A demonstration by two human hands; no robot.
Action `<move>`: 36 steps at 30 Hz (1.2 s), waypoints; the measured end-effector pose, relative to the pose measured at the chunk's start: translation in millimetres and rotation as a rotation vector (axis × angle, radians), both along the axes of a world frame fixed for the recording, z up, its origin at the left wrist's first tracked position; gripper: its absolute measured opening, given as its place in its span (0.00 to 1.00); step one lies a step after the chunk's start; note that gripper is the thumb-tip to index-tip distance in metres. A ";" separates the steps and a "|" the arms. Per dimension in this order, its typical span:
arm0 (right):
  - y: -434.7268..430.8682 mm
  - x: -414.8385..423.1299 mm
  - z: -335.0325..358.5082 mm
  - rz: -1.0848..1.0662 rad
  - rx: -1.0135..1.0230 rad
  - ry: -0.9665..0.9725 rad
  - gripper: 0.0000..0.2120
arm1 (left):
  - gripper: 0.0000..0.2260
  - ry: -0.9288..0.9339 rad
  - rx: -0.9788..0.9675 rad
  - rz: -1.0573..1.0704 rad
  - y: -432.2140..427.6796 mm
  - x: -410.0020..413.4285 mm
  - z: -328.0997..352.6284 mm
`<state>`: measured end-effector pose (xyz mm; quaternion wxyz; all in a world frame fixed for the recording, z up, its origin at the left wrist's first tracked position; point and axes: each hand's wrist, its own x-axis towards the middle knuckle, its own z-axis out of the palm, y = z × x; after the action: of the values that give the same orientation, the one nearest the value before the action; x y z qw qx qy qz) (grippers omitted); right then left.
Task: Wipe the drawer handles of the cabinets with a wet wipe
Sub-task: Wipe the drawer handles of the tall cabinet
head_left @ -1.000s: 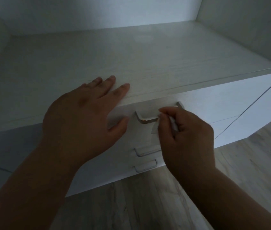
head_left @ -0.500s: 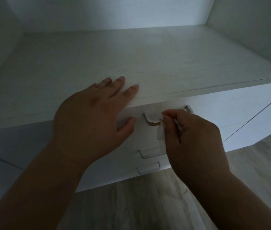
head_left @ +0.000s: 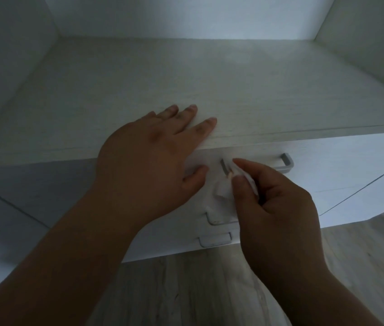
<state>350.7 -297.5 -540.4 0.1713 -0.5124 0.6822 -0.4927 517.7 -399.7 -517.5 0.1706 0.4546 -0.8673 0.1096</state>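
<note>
Three drawer handles show on the white cabinet front, stacked one below another: the top handle point(head_left: 287, 164), the middle handle point(head_left: 217, 218) and the lowest handle point(head_left: 214, 241). Each lies with its long axis running left to right across its drawer. The right hand point(head_left: 280, 208) pinches a crumpled white wet wipe point(head_left: 224, 190) between thumb and fingertips, pressed against the left end of the top handle. The left hand point(head_left: 148, 165) lies flat with fingers straight on the near edge of the cabinet top point(head_left: 210, 78), its thumb hanging over the drawer front just left of the wipe. Pale wood-grain floor point(head_left: 186, 290) lies below
</note>
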 end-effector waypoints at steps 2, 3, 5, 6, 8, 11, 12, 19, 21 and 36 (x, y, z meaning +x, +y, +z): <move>0.8 0.5 0.3 0.004 0.011 -0.066 0.16 | 0.33 0.001 0.000 -0.008 -0.4 1.1 -1.5; 0.4 2.5 0.9 0.011 0.019 -0.081 0.16 | 0.32 0.001 -0.003 -0.011 -0.7 1.1 -2.2; -1.2 8.5 1.4 0.038 0.036 -0.073 0.17 | 0.32 -0.004 -0.016 -0.012 -2.4 1.2 -3.1; -1.9 10.8 1.6 0.046 0.037 -0.043 0.18 | 0.32 -0.006 -0.019 -0.015 -3.4 1.4 -3.3; -2.5 10.6 2.2 0.022 0.017 0.022 0.18 | 0.33 -0.009 -0.011 -0.024 -4.5 1.8 -2.9; 0.5 3.0 6.7 -0.036 -0.027 0.126 0.16 | 0.34 0.001 -0.016 -0.039 -5.1 3.8 -2.1; 0.9 0.4 7.9 -0.040 -0.041 0.177 0.15 | 0.34 -0.002 -0.022 -0.041 -4.7 4.3 -2.1; -9.8 -2.9 14.2 0.056 -0.062 0.426 0.17 | 0.34 -0.003 -0.011 -0.040 -1.8 4.9 -2.5; -9.5 -6.2 18.5 0.080 -0.045 0.425 0.16 | 0.34 -0.006 -0.002 -0.034 -1.5 4.7 -2.0; -14.8 -17.2 11.3 0.095 -0.200 0.649 0.08 | 0.33 0.015 -0.012 -0.035 0.0 2.9 -1.8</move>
<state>333.6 -312.3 -529.1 -0.0830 -0.6878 0.6249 -0.3599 520.7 -399.7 -519.3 0.1814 0.4392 -0.8732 0.1084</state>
